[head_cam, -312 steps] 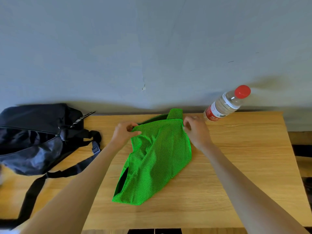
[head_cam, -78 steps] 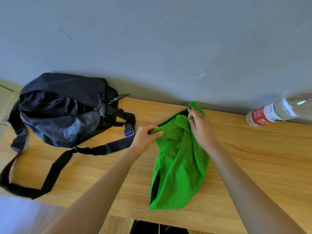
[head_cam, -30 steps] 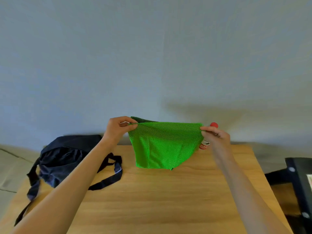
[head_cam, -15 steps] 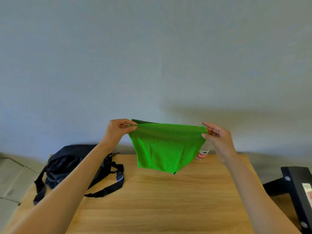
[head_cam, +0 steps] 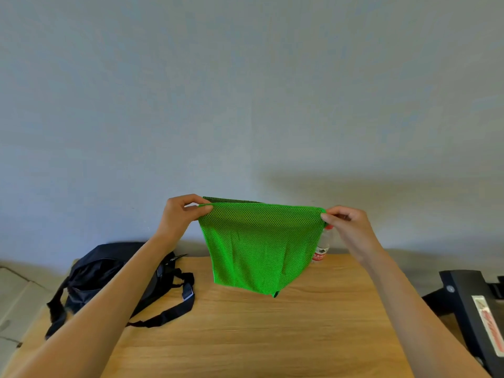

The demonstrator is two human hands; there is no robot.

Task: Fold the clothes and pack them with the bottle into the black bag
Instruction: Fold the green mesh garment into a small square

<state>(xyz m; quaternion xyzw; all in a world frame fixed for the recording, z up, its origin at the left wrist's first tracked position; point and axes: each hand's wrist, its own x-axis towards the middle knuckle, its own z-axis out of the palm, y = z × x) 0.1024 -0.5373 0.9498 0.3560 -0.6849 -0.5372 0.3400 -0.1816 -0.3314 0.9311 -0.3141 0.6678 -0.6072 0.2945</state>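
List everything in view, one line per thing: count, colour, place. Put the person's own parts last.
green mesh garment: one, bright green with a dark inner layer, held up in the air above the table, hanging from its top edge.
black bag: one, black, on the table's left end, straps trailing toward the middle.
bottle: one, clear with a red-and-white label, at the far edge of the table, mostly hidden behind the garment and the right hand.
table: one, light wood, against the wall.
wall: one, pale grey-blue, behind the table.
black object: one, black with a label, right of the table; cannot tell what it is.
left hand: one, pinches the garment's top left corner.
right hand: one, pinches the garment's top right corner.
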